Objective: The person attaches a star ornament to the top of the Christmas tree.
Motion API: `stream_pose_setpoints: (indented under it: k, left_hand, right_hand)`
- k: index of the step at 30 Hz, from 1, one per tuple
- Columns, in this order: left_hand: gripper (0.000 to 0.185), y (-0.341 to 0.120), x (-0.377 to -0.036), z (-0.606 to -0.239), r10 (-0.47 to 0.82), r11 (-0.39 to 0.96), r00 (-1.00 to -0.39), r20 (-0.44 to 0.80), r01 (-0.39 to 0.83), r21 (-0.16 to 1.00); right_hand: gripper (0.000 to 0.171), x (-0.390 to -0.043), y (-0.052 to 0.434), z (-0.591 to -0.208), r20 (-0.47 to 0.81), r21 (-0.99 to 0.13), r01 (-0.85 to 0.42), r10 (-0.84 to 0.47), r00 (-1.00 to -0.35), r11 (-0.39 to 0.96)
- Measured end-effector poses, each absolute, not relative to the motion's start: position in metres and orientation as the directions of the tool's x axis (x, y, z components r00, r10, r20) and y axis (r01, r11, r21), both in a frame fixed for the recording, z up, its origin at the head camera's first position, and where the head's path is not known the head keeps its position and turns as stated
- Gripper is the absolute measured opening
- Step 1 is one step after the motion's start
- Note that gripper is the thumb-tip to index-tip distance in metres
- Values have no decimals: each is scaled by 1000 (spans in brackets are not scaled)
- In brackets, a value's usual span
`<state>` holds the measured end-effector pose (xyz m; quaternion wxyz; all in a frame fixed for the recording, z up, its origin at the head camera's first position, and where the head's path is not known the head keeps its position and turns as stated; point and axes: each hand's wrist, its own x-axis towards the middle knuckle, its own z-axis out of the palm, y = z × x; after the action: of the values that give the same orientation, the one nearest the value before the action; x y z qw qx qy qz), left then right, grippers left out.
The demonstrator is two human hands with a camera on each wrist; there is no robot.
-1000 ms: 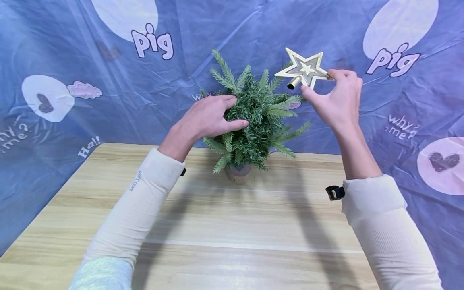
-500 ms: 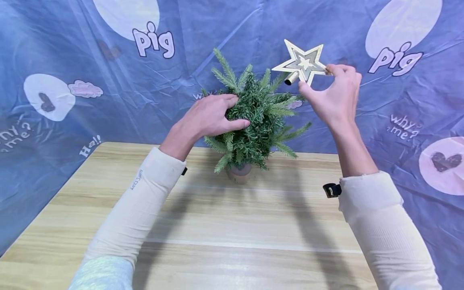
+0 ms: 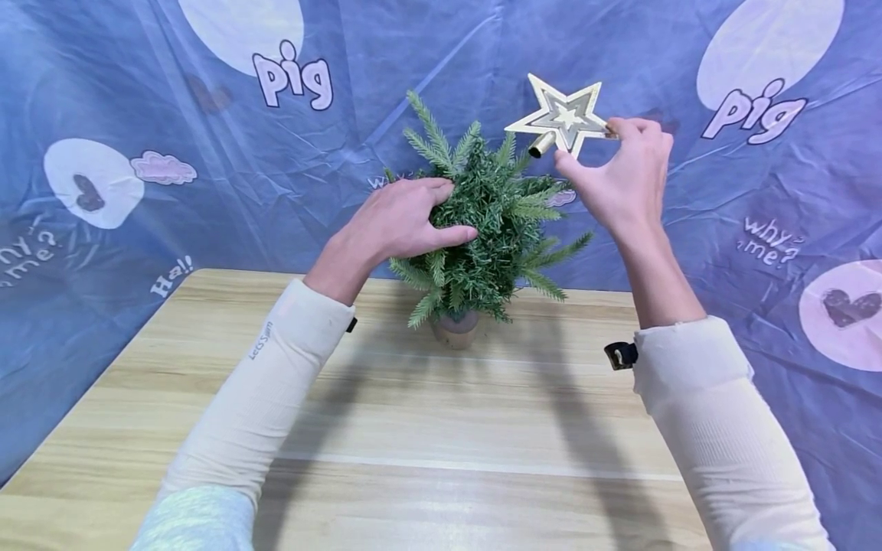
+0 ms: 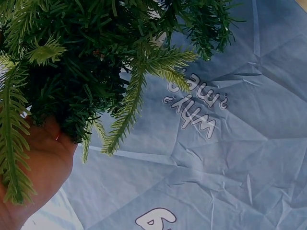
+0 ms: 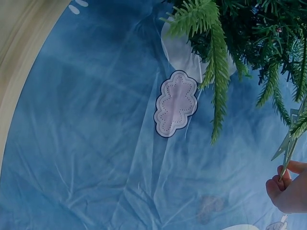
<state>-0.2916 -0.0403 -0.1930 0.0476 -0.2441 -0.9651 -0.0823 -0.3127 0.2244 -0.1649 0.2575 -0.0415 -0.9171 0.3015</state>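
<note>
Currently, the left hand (image 3: 400,222) is wrapped round the upper left side of a small artificial fir tree (image 3: 482,222), with the fingers buried in the green needles and the thumb lying across the front of the foliage. The left wrist view confirms this grip: the palm (image 4: 33,167) sits against the branches (image 4: 86,62), with needles spreading over it. The tree stands upright in a small round pot (image 3: 454,327) on the far middle of the wooden table (image 3: 441,428).

The right hand (image 3: 620,180) pinches a gold star topper (image 3: 561,121) between thumb and fingers at the star's right and lower points. The star is held in the air just above and to the right of the treetop, clear of the branches, tilted so that its short tube socket (image 3: 540,144) points down and left toward the foliage. In the right wrist view only the fingertips (image 5: 285,184) and a thin edge of the star (image 5: 288,143) are visible beside hanging branches.

Both forearms wear cream sleeves (image 3: 262,398). A blue printed cloth (image 3: 138,115) with white ovals and lettering hangs behind the table.
</note>
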Motion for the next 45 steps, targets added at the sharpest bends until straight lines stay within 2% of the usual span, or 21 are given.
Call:
stream_pose_setpoints:
  k: [45]
  left_hand:
    - [89,-41,-293,-194,488,854,-856,170,509,110]
  right_hand:
    - [85,-319,186,-155,447,-549,-104,186,-875,829]
